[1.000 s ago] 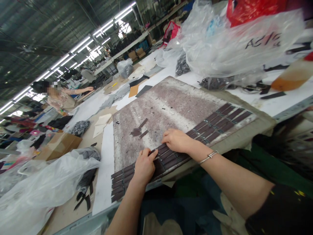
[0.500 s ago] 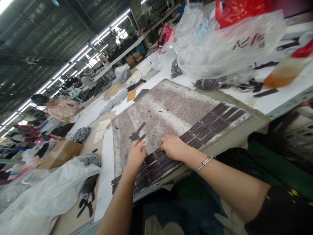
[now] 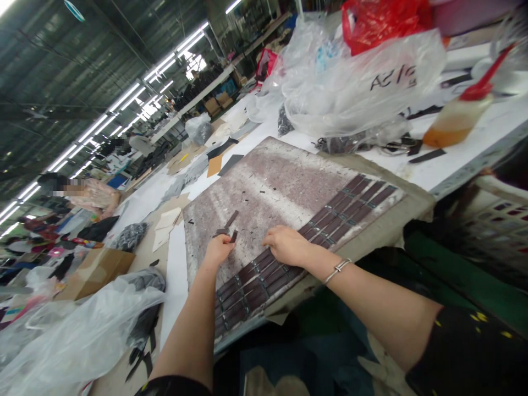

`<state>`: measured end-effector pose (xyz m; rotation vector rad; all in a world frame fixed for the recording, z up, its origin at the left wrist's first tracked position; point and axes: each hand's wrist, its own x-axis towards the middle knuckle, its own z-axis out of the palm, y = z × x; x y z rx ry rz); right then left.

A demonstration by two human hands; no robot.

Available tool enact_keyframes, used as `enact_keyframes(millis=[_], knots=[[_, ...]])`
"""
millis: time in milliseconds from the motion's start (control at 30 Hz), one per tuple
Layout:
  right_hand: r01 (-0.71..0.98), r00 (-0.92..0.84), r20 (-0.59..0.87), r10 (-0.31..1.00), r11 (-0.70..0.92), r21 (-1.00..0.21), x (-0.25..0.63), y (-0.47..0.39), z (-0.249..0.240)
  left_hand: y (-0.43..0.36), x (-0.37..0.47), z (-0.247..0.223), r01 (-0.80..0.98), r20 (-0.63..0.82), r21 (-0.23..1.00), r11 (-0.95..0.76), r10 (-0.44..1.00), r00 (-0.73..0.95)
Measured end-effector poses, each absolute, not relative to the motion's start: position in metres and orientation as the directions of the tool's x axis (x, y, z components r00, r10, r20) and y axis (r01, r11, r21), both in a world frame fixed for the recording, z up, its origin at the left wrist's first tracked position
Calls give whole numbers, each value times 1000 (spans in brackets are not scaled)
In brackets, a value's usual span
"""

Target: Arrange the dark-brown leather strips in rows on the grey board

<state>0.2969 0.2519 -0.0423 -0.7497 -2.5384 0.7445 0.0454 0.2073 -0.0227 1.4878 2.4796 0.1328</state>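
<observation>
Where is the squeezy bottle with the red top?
The bottle lies tilted on the white table at the far right, right of the clear bag.

left hand (image 3: 218,248) | moved off strip rows (image 3: 264,275) | now pinching loose strip (image 3: 233,236)

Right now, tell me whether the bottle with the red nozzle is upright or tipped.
Tipped. The bottle lies slanted on the white table, its red nozzle pointing up to the right, amber liquid pooled at its lower end.
</observation>
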Motion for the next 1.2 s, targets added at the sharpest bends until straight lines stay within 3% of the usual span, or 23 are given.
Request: enact_keyframes(millis=[67,200,267,400,500,567,900,1200], knots=[[382,-698,240,675,634,-672,298,255,-40,200,55,-20,841,-145,290,456,890,-433],[260,-622,230,748,475,-841,297,260,-37,185,90,-11,728,-196,618,299,954,-226],[205,-658,216,722,447,-871,296,260,-35,180,107,-6,722,-211,657,215,973,-97],[231,-738,175,651,487,-842,302,265,-32,179,131,-7,785,-112,607,122,991,-67],[393,-664,114,739,474,-788,312,277,-31,176,139,-16,866,81,496,61,990,-116],[481,-634,68,770,462,-745,318,283,-32,171,143,-25,909,153,417,-11,987,-58],[576,-645,-49,763,443,-687,311,283,-34,152,150,-43,980,162,127,-155,978,134],[613,-658,-113,744,442,-655,311,282,-27,150,155,-41,989,167,64,-133,978,121]])
